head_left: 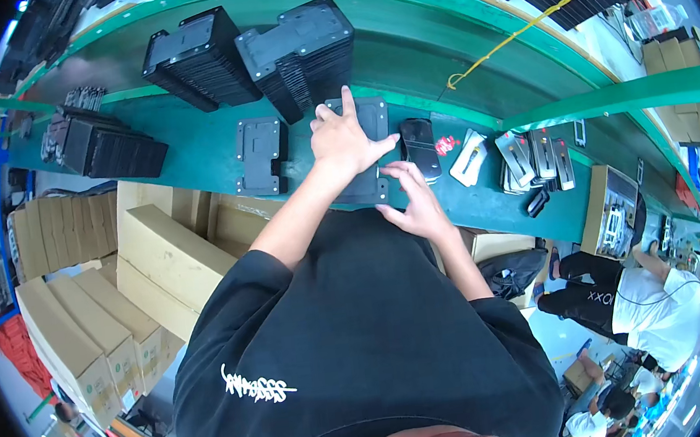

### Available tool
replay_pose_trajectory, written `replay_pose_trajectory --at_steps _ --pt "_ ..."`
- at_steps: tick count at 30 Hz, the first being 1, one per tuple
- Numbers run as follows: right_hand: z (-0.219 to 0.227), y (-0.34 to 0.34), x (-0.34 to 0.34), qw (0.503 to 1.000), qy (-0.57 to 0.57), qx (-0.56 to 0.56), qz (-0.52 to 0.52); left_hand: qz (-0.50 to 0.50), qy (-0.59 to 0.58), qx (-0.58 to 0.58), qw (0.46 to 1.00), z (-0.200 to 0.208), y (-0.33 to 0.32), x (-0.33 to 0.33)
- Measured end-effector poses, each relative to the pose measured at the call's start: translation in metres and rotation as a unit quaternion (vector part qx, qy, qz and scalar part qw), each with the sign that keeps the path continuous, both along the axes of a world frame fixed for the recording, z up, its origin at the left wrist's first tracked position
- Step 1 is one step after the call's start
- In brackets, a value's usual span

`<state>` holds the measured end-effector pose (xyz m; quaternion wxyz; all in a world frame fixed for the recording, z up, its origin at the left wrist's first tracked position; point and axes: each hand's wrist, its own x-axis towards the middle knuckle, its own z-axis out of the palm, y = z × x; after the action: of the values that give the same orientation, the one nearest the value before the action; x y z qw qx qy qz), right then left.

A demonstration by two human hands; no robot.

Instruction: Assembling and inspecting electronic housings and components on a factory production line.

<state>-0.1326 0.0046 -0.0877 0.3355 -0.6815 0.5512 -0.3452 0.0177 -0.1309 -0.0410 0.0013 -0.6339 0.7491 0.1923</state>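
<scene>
A flat black plastic plate point(372, 115) with corner holes lies on the green bench in front of me. My left hand point(341, 142) rests over it, the index finger stretched toward the far edge and the thumb spread to the right. At the plate's near right edge is my right hand point(419, 206), its thumb and fingers apart and touching the edge. My left palm covers the plate's middle. Just left of it lies a similar black plate point(261, 156). Close to the right stands a dark, glossy narrow piece point(420, 148).
Two tall stacks of black plates point(299, 42) point(198, 56) stand behind, with more black parts point(120, 148) at far left. White strips point(469, 159) and metal-faced pieces point(534, 159) lie right, near an open box point(610, 210). Cardboard cartons point(83, 337) stand lower left; a co-worker point(656, 294) is lower right.
</scene>
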Motion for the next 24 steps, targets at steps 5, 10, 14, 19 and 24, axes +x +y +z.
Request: replay_pose_trajectory --at_steps 5,10,14,19,24 --pt "-0.024 0.013 0.002 0.999 -0.026 0.032 -0.024 -0.044 -0.168 -0.026 0.984 -0.012 0.001 -0.022" --pt "-0.018 0.011 -0.002 0.998 0.027 0.046 -0.025 -0.044 -0.205 0.001 0.978 -0.015 0.008 -0.026" --pt "-0.021 0.009 0.0 0.998 0.045 0.037 -0.015 -0.043 -0.185 -0.029 0.981 -0.016 0.011 -0.02" --pt "-0.03 0.012 -0.001 0.998 0.027 0.049 -0.035 0.029 0.224 0.136 0.965 -0.036 -0.026 0.047" --pt "-0.01 -0.009 -0.005 0.998 0.043 0.052 0.0 0.013 0.079 0.076 0.994 -0.079 -0.037 0.155"
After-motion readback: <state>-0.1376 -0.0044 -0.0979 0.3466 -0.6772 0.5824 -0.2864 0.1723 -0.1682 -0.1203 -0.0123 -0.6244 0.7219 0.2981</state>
